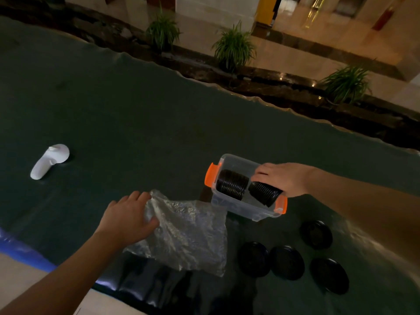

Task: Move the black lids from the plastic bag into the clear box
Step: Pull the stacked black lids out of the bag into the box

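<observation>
The right hand [281, 178] clasps a stack of lids [264, 193], lowered into the box [229, 161] beside another stack [231, 184]. The left hand [127, 217] pinches the crumpled bag [188, 233] on the table [136, 114]. Four loose lids [286, 262] lie nearer, right of the bag.

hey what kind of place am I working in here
Probably a hotel or office lobby, though that is a guess. Beyond the dark covered table there is a polished stone floor, a row of potted plants along a dark ledge, and a yellow pillar.
</observation>
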Demonstrator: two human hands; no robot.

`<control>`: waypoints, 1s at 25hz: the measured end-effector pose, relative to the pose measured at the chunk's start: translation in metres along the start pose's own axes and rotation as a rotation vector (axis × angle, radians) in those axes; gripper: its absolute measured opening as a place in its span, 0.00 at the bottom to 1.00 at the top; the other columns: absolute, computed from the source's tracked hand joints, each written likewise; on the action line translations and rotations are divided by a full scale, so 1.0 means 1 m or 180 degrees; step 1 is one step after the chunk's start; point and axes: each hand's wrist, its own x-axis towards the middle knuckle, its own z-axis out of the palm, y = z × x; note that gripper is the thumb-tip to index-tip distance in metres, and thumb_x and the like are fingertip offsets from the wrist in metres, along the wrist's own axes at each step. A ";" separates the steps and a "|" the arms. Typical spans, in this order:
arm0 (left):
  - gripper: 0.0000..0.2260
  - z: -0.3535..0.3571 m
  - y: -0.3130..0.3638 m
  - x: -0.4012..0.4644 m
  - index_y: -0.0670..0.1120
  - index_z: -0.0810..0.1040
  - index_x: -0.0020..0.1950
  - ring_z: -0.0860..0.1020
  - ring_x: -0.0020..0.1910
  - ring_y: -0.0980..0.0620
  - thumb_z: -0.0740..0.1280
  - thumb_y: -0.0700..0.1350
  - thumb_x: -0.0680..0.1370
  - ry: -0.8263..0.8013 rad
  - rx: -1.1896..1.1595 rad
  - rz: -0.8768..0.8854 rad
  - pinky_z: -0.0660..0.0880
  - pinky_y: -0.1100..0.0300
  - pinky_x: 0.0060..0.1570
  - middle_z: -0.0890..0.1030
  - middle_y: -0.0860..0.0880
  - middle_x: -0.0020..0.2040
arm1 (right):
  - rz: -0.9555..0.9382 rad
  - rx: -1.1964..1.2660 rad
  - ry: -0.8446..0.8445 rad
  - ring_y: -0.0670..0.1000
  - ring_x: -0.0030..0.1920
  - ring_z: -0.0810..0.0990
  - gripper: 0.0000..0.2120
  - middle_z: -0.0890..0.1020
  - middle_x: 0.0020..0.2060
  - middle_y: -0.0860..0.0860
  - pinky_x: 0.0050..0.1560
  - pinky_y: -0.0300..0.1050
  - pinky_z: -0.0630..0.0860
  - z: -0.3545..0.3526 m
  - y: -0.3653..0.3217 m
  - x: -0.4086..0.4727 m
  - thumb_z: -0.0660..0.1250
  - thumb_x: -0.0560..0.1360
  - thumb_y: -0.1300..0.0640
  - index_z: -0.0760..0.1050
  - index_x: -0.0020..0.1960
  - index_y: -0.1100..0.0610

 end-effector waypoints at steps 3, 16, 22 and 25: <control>0.32 0.002 0.005 -0.004 0.52 0.70 0.70 0.79 0.58 0.46 0.58 0.67 0.70 -0.0085 0.0060 0.0035 0.75 0.49 0.54 0.77 0.49 0.61 | -0.0039 -0.0100 -0.0289 0.52 0.56 0.74 0.40 0.63 0.69 0.49 0.48 0.50 0.82 0.011 0.005 0.018 0.74 0.70 0.61 0.58 0.73 0.40; 0.25 0.007 0.043 0.009 0.52 0.74 0.66 0.79 0.57 0.47 0.64 0.61 0.72 0.0012 -0.0217 0.0406 0.74 0.49 0.53 0.78 0.51 0.61 | 0.0212 -0.0105 0.0021 0.52 0.57 0.73 0.37 0.68 0.66 0.53 0.50 0.51 0.80 0.064 0.006 0.051 0.71 0.70 0.68 0.59 0.73 0.51; 0.22 0.009 0.053 0.014 0.53 0.74 0.65 0.79 0.58 0.48 0.64 0.61 0.75 -0.0046 -0.0242 0.0425 0.75 0.48 0.56 0.77 0.52 0.61 | 0.1104 -0.0163 -0.0044 0.55 0.45 0.77 0.26 0.76 0.47 0.53 0.41 0.51 0.78 0.067 -0.008 0.062 0.67 0.75 0.64 0.61 0.69 0.55; 0.21 0.010 0.053 0.017 0.53 0.74 0.65 0.79 0.58 0.49 0.64 0.61 0.76 -0.0084 -0.0230 0.0445 0.75 0.48 0.57 0.76 0.52 0.61 | 0.1622 0.0126 -0.0295 0.53 0.35 0.76 0.36 0.73 0.34 0.49 0.33 0.50 0.78 0.070 -0.013 0.059 0.72 0.73 0.62 0.54 0.72 0.56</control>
